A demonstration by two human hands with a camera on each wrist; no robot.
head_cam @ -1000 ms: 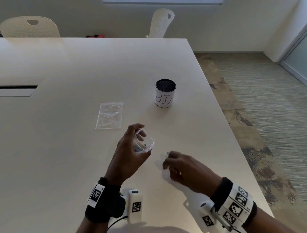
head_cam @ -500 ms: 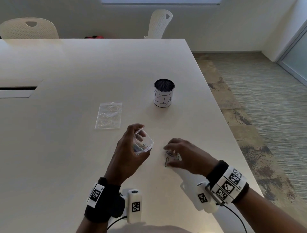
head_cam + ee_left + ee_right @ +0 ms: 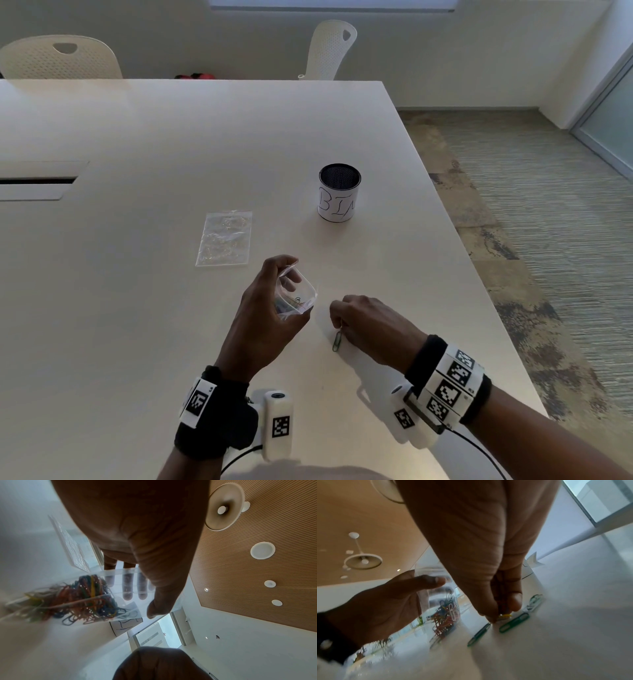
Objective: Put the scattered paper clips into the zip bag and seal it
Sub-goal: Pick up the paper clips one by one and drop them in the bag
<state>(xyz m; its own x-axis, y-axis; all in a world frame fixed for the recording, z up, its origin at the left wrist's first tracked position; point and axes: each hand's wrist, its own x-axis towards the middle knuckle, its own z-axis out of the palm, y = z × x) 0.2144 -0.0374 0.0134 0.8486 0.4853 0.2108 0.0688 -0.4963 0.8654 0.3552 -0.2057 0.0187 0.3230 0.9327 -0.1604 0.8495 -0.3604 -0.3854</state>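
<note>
My left hand [image 3: 267, 308] holds a clear zip bag [image 3: 297, 295] upright above the white table, its mouth held wide. The left wrist view shows several coloured paper clips [image 3: 82, 599] heaped in the bag's bottom. Just right of the bag, my right hand [image 3: 339, 323] is down at the table with thumb and fingers pinched together on a few clips [image 3: 504, 613]. A green clip [image 3: 337, 341] pokes out below those fingers. The right wrist view shows two green clips [image 3: 479, 634] [image 3: 514, 622] and a pale one [image 3: 534, 601] lying on the table by the fingertips.
A black mesh cup with a white "BIN" label [image 3: 339, 193] stands behind the hands. A second flat zip bag [image 3: 226, 238] lies to the left of it. The table's right edge [image 3: 486, 287] runs close to my right arm. A cable slot [image 3: 37, 180] sits far left.
My right hand spread its fingers over the loose clips, then drew them together into a pinch. My left hand has kept the open bag where it was.
</note>
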